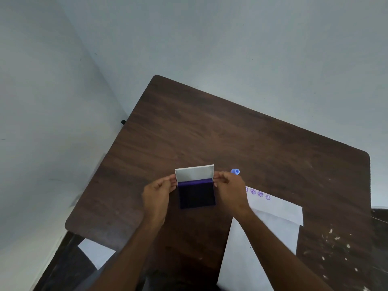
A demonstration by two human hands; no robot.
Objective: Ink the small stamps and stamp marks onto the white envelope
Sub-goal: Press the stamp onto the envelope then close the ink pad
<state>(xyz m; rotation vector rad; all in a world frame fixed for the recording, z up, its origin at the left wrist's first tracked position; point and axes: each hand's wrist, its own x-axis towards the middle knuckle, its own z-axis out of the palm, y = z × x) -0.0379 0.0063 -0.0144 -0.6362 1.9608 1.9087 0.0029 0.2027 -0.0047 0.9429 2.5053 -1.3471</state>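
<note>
- Envelope (273,208), white paper, lies flat on the desk (210,133) at near right; flap open, pointing away from the person. Right forearm crosses over its left part.
- Stamped marks (260,194): short row of small round purple prints along the flap's far edge, by the right wrist.
- Ink pad (197,195): flat rectangular case, dark purple/near-black pad face up, sits at desk centre just left of the envelope. Lid (194,172) pale grey, smooth, hinged at the far edge, standing about upright.
- Left hand (159,192) pinches the lid's left edge w/ fingertips, thumb on the near side; wrist low, forearm coming up from bottom centre.
- Right hand (230,189) mirrors it on the lid's right edge, fingers curled, grip closed on the lid's side.
- Small stamp (235,171), light blue plastic, rounded, on the desk just beyond the right hand's knuckles; partly hidden. Something pale beside it, too small to tell.
- Desk: dark brown wood-grain laminate, rounded corners, pale scuffs/flecks at near right. Far half bare, plenty of room; left edge close to the left hand's side.
- Walls pale grey, meeting in a corner at left.
</note>
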